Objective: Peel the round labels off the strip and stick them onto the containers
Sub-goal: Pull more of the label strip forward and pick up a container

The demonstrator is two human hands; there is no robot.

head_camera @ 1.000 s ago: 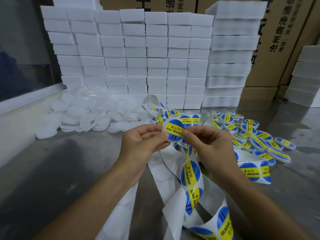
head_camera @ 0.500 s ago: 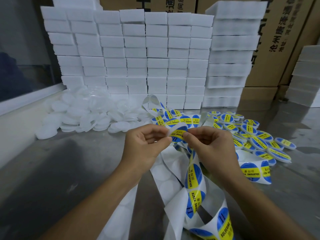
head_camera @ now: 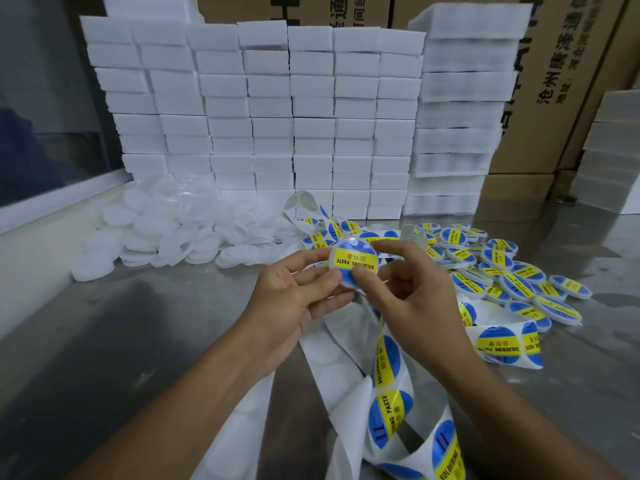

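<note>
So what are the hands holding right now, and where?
A labelled container, pinched at its rim: left hand on its left edge, right hand on its lower right.

Both bare forearms reach in from the near edge and meet at mid-scene. The left hand [head_camera: 294,299] is curled, thumb and fingers pinching. The right hand [head_camera: 412,289] faces it, thumb and forefinger pinching too, fingertips almost touching.

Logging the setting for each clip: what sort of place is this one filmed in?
Probably a small packing or labelling workshop. Printed cardboard cartons and stacked white foam blocks line the back of a steel worktable, and a heap of labelled containers lies beside the label strip.
</note>
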